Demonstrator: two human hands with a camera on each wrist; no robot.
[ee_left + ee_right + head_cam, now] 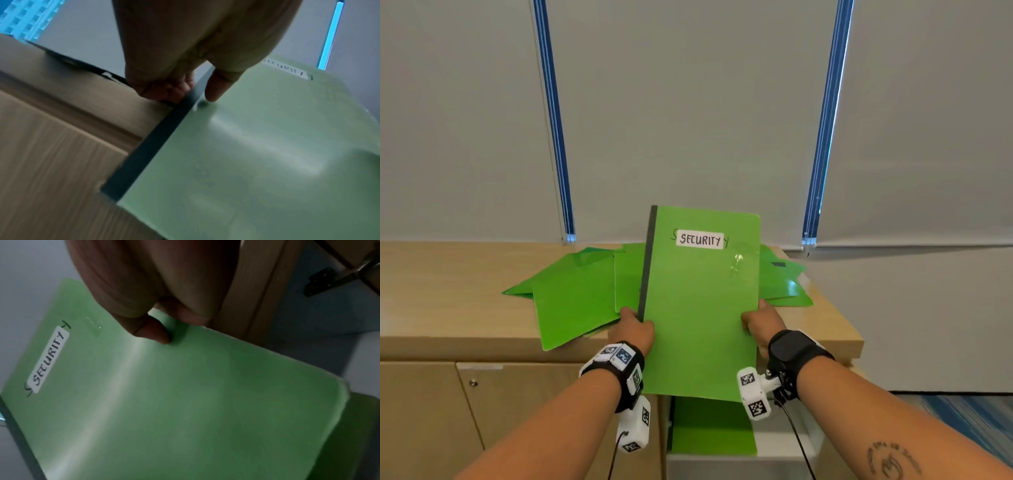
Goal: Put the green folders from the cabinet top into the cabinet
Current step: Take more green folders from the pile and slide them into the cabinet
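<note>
A green folder labelled SECURITY (698, 301) with a dark spine stands upright in the air in front of the wooden cabinet top (448, 294). My left hand (635, 330) pinches its spine edge (185, 104), thumb on the cover. My right hand (760, 320) pinches the opposite edge, thumb pressed on the front (158, 335). Several more green folders (575, 298) lie spread on the cabinet top behind it. Another green folder (712, 428) lies inside the cabinet below the held one.
Closed wooden cabinet doors (424, 418) run along the left under the counter. The cabinet ends at the right (856, 342), with a pale wall and blue carpet (976, 414) beyond. Grey blinds with blue strips (554, 137) hang behind.
</note>
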